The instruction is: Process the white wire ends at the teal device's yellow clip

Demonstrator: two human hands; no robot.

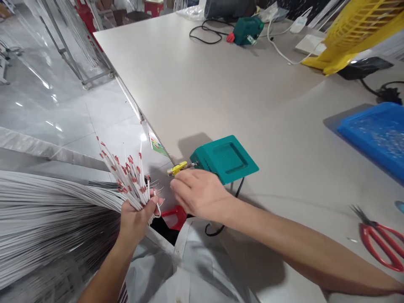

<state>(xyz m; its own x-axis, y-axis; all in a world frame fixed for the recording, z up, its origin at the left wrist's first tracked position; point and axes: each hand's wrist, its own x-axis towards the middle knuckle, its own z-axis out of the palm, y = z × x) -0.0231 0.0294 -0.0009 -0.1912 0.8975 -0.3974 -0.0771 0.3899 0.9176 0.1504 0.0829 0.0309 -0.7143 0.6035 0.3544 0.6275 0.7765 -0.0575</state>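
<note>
- The left hand [134, 216] is wrapped around a bunch of white cords [132, 189]. The cords are thin, smooth and round, and they fan out at the top like a brush.
- Many of the cords have small red-brown bits [139, 155] near their ends. A few thin, shiny strands poke out beside the left thumb.
- The bunch is held up off the table edge, left of the green box.
- The right hand [200, 193] is bent, with its fingers curled down, just beside the green box. I cannot tell if it grips anything, because the back of the hand hides the inside.
- The green box [249, 165] sits at the table edge. It has a flat, slanted top with a square dent in it.
- A shiny metal rod [193, 164] sticks out of its side, with a yellow piece [179, 168] at the end.
- The table [205, 84] is pale, flat and smooth.
- On the far right lie scissors [374, 225] with loopy red handles, and near them a blue tray [353, 122] with a raised rim.
- Left of the person, a thick heap of long white cords [47, 206] lies in wavy lines, like combed hair.
</note>
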